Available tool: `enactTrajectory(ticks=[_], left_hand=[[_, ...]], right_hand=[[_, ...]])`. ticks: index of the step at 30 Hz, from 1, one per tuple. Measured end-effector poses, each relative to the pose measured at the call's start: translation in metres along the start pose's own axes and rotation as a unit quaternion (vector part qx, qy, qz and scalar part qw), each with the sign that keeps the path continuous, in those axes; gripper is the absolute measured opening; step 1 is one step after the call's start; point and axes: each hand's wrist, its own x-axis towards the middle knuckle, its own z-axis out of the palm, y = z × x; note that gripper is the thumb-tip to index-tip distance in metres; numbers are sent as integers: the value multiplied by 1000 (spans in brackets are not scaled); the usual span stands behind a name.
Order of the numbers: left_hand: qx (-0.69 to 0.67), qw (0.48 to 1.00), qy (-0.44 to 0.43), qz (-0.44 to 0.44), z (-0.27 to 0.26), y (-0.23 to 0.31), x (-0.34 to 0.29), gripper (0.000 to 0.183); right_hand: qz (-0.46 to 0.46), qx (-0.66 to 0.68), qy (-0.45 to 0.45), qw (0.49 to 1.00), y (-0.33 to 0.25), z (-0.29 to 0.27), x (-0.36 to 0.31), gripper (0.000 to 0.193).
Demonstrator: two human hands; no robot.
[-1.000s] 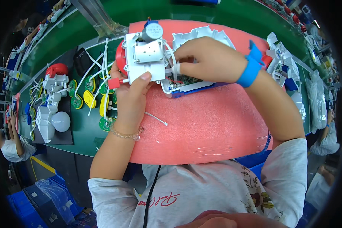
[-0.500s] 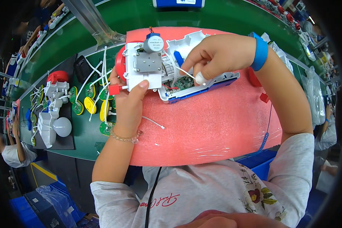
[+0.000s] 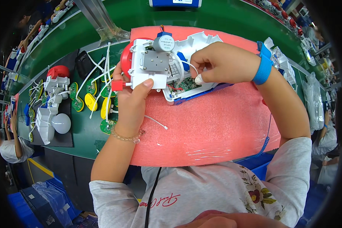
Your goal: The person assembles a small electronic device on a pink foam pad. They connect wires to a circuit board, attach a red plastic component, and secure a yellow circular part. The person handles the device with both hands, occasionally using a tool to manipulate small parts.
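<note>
My left hand (image 3: pixel 135 93) is closed round a white plastic motor housing (image 3: pixel 142 74) with a metal plate, a round motor (image 3: pixel 165 43) on top and a red wheel-like part (image 3: pixel 125 60) at its side. A red block (image 3: pixel 117 85) sticks out beside my thumb. Fingers pinched, my right hand (image 3: pixel 218 64) grips the end of a white cable (image 3: pixel 192 67) above an open white-and-blue casing. Inside the casing lies a green circuit board (image 3: pixel 189 84) with red wires near it. The cable's tip is hidden by my fingers, one of which has a white cover.
A pink foam sheet (image 3: pixel 209 125) covers the bench under the work. Left of it lie yellow and green oval boards (image 3: pixel 91 102) with white cables, and another white assembly (image 3: pixel 49 110) with a red top. A metal post (image 3: pixel 102 17) rises behind; a plastic bag (image 3: pixel 313 93) lies right.
The motor housing and casing have shifted slightly to the right. My right hand has drawn its fingers closer together and lowered the cable end a little toward the circuit board.
</note>
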Motion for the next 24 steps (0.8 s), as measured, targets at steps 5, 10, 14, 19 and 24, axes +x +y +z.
enactTrajectory(ticks=[5,10,14,19,24], left_hand=[[18,1000,-5,13,-3,-1,2,72],[16,1000,-8,18,-3,-2,2,72],[13,1000,-2,10,0,0,0,73],[21,1000,-17,11,-1,0,2,73],[27,1000,-14,9,0,-1,2,73]], right_hand=[[-21,-53,26,998,-2,3,8,11],[-80,-150,56,984,4,17,23,8],[-113,-224,84,964,12,30,31,4],[-137,-229,106,958,14,34,33,3],[-157,-213,109,958,17,35,34,4]])
